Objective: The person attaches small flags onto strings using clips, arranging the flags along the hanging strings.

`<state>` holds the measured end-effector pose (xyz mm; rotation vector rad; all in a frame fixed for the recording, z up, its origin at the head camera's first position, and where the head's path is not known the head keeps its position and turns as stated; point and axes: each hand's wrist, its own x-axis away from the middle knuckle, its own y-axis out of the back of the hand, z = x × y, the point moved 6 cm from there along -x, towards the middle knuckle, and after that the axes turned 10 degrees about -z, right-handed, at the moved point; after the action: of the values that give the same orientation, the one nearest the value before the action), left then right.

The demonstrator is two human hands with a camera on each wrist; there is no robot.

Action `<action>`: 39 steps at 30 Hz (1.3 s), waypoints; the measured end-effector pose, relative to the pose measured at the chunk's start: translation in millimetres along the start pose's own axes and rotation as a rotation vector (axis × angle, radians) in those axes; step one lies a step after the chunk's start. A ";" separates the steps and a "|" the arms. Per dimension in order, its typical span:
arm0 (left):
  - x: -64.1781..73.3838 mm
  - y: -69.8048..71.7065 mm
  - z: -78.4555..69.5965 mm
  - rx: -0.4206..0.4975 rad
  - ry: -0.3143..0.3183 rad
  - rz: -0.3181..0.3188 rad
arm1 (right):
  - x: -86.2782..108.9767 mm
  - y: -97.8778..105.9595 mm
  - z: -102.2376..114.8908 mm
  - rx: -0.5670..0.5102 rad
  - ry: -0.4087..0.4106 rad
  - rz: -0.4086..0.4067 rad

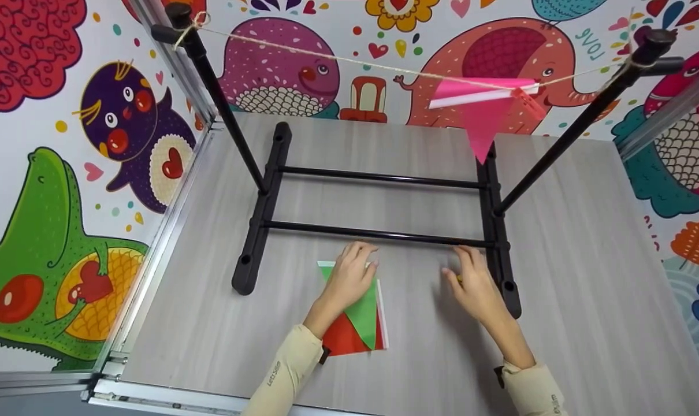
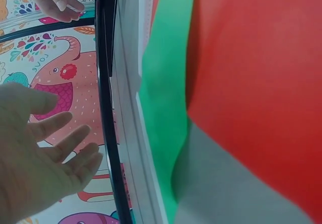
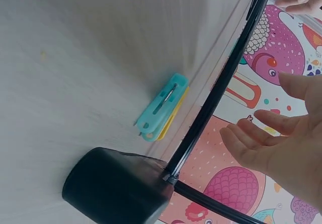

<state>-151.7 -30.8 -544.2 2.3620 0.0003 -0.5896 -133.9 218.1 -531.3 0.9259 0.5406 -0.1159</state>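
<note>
My left hand [image 1: 349, 274] hovers over a green triangular pennant [image 1: 362, 315], its fingers relaxed and holding nothing. Under the green pennant lies a red pennant [image 1: 344, 338]; both have a white top strip. To the right, my right hand [image 1: 473, 283] is held above the table with its fingers loosely spread. Below it, the right wrist view shows a teal clothespin [image 3: 163, 105] lying against a yellow clothespin [image 3: 173, 116]; in the head view the hand mostly hides them. On a string [image 1: 349, 59] hangs a pink pennant [image 1: 485, 124], pinned by a red clothespin [image 1: 528, 104].
A black stand rises from the table, with a left post [image 1: 228, 110], a right post [image 1: 569, 133] and two crossbars, the nearer crossbar [image 1: 378, 234] just beyond my hands. The string runs between the post tops. Cartoon-printed walls [image 1: 118, 34] enclose the table [image 1: 199, 335].
</note>
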 end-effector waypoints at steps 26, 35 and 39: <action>16.5 -7.0 14.4 -0.250 0.016 0.075 | 29.2 -8.8 -20.4 0.206 -0.057 0.196; 22.8 -7.4 23.8 -0.269 0.064 0.107 | 36.7 -3.7 -25.8 0.183 -0.117 0.226; 24.5 -7.9 26.1 -0.278 0.079 0.128 | 38.9 -3.3 -25.9 0.168 -0.102 0.215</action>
<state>-141.7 -45.2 -576.5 2.0954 -0.0309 -0.4059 -111.6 241.5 -565.2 1.1299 0.3374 -0.0144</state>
